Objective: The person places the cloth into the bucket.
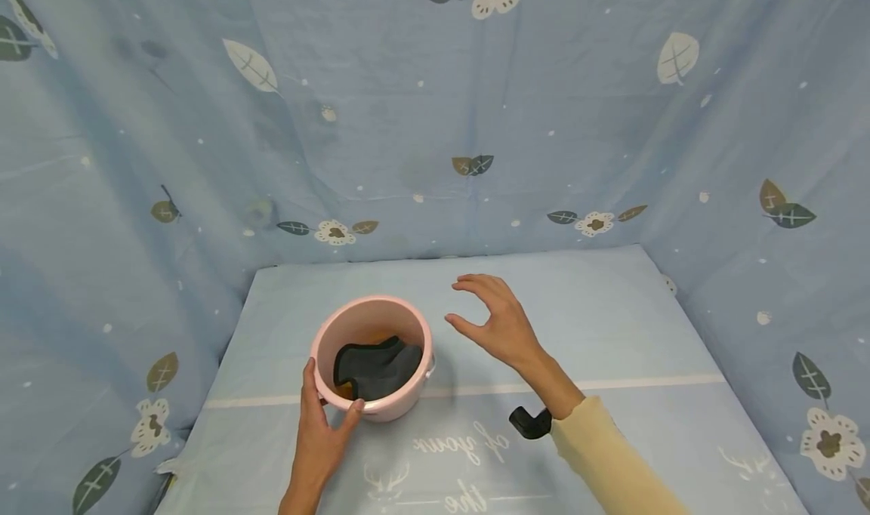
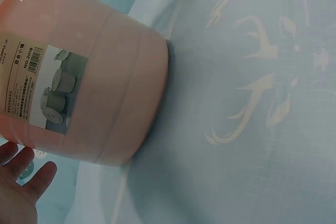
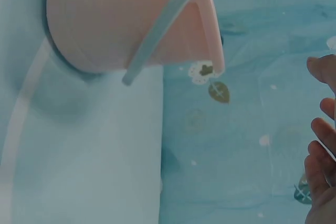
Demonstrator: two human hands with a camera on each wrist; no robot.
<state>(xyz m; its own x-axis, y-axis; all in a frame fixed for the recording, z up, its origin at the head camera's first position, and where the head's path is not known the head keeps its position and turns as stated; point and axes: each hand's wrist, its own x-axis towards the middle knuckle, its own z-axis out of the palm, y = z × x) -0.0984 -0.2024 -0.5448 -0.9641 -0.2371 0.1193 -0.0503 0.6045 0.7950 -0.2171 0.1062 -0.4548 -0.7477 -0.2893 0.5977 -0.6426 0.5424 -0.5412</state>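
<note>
A pink bucket (image 1: 401, 403) stands on the table, and in the left wrist view its side carries a printed label (image 2: 44, 87). Inside lies a dark grey, soft-looking piece with black edging (image 1: 377, 368); its kind cannot be told. Something orange-brown shows beneath it, mostly hidden. My left hand (image 1: 319, 436) touches the bucket's near left side, fingers and thumb spread and fairly straight along the rim. Right of the bucket, my right hand (image 1: 499, 322) is in the air, holding nothing, its fingers gently curved and apart from the thumb.
A pale blue cloth with white print covers the table (image 1: 591, 303). Blue curtains (image 1: 381, 122) with leaves and flowers rise behind and at both sides. The bucket's light handle (image 3: 157, 32) hangs down its side. A black device (image 1: 530, 423) sits at my right wrist.
</note>
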